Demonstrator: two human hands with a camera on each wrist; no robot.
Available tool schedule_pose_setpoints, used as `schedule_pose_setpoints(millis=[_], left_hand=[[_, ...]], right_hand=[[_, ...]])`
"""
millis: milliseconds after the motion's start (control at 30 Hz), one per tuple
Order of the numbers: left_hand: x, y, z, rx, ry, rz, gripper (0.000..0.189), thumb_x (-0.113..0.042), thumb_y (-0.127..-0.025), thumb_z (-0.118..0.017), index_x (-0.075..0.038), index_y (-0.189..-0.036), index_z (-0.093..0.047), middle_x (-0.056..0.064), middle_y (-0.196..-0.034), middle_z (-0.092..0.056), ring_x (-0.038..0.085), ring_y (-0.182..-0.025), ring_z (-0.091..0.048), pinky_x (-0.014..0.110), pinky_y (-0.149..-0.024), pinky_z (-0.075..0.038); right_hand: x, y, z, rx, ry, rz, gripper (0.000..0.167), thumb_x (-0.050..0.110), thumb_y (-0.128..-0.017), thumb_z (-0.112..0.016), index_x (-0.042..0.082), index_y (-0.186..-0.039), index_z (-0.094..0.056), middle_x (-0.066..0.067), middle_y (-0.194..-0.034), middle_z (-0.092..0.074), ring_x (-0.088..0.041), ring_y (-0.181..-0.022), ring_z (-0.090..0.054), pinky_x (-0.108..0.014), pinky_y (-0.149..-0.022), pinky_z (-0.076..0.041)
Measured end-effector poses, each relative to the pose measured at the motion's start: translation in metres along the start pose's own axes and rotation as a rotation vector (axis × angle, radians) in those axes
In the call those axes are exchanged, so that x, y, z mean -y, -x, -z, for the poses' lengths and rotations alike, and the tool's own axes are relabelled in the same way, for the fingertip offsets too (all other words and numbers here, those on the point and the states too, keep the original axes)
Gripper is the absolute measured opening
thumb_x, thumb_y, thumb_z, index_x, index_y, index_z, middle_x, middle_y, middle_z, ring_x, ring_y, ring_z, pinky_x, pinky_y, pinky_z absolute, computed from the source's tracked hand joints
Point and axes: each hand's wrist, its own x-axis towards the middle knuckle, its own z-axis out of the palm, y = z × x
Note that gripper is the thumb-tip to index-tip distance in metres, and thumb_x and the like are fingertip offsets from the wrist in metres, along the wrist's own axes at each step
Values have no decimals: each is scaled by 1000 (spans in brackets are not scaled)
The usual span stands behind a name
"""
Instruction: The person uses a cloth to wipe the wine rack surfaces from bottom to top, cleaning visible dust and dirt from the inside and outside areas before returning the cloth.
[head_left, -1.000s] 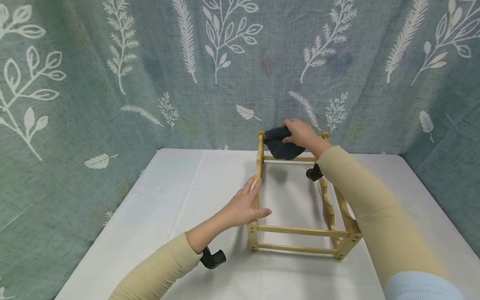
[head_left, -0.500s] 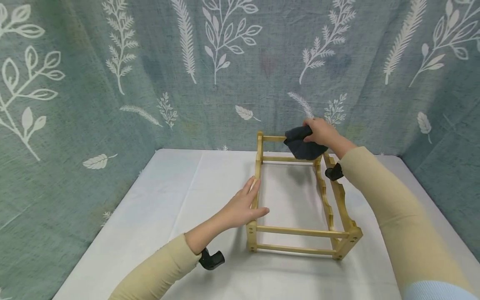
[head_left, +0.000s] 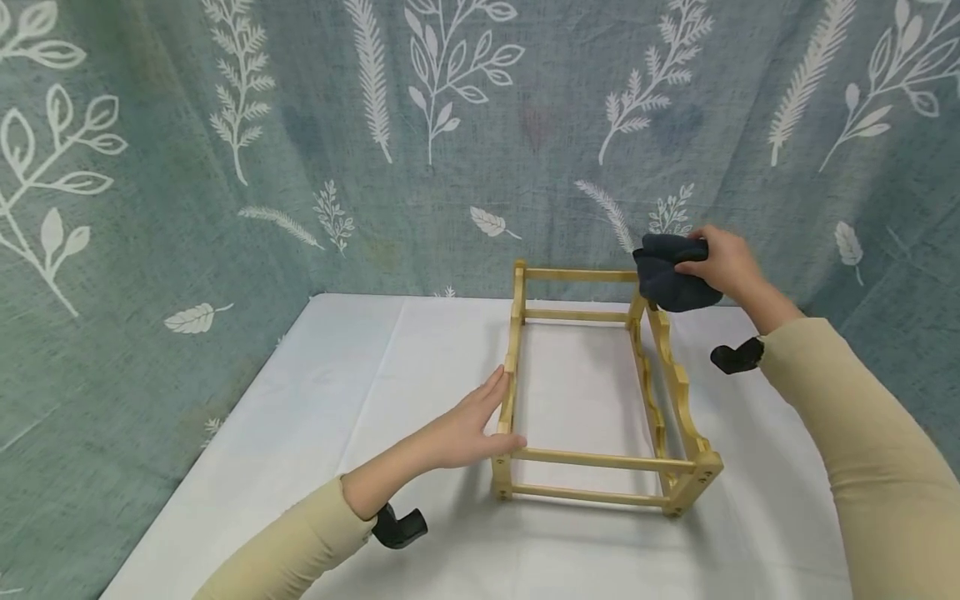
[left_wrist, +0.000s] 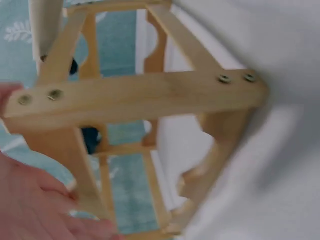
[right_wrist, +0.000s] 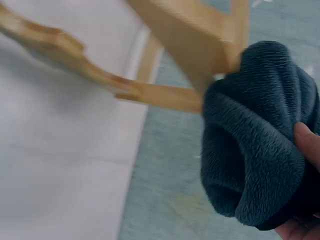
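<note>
A wooden rack (head_left: 600,457) with scalloped side rails stands on the white table. My left hand (head_left: 468,427) rests against its near left side, fingers along the rail and thumb over the near corner. In the left wrist view, that hand (left_wrist: 35,205) lies beside the rack's frame (left_wrist: 140,97). At the far right corner my right hand (head_left: 726,265) grips a bunched dark blue cloth (head_left: 671,279). The right wrist view shows the folded, fuzzy cloth (right_wrist: 255,135) close to the rack's end, with a thumb pressed on it.
The white-covered table (head_left: 405,350) extends on both sides of the rack. A green-grey curtain (head_left: 420,217) with white leaf prints hangs behind and at both sides. Black camera mounts (head_left: 400,528) sit on both wrists.
My right hand has moved rightward with the cloth, from the rack's far left post past its far right corner. The left hand has shifted slightly toward me and left along the rail.
</note>
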Motion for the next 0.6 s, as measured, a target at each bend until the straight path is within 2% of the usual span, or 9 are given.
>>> schedule_pose_setpoints(millis=[167,400,500,600], left_hand=[[13,-6,-1,-3,25,-56,92,-53,-85,-53,-13,-148,2,-4,-153,12,23,-140,-4,50,-108,-20],[43,-23,18,-19,63,-179,94,-61,-83,-52,-16,-149,-3,1,-154,-2,24,-140,-9,53,-108,-18],[62,-32,29,20,132,-217,89,-61,-83,-51,-20,-149,-7,0,-154,-5,26,-140,-13,55,-107,-18],[81,-41,43,99,229,-217,82,-55,-86,-52,-27,-149,-7,-2,-154,-7,28,-139,-18,59,-104,-22]], right_hand=[[-9,4,-9,-13,-12,-24,59,25,-87,-63,-2,-133,-38,-32,-130,-39,-48,-114,-39,-58,-89,-37],[-13,14,-2,-87,-21,-21,57,23,-87,-64,-2,-132,-40,-32,-128,-41,-48,-111,-40,-58,-87,-37],[-16,22,3,-115,-21,-15,55,21,-86,-65,-3,-130,-42,-31,-125,-43,-47,-109,-42,-58,-86,-38],[-19,29,7,-117,-10,-11,53,20,-85,-66,-4,-128,-43,-31,-124,-44,-47,-108,-42,-58,-86,-37]])
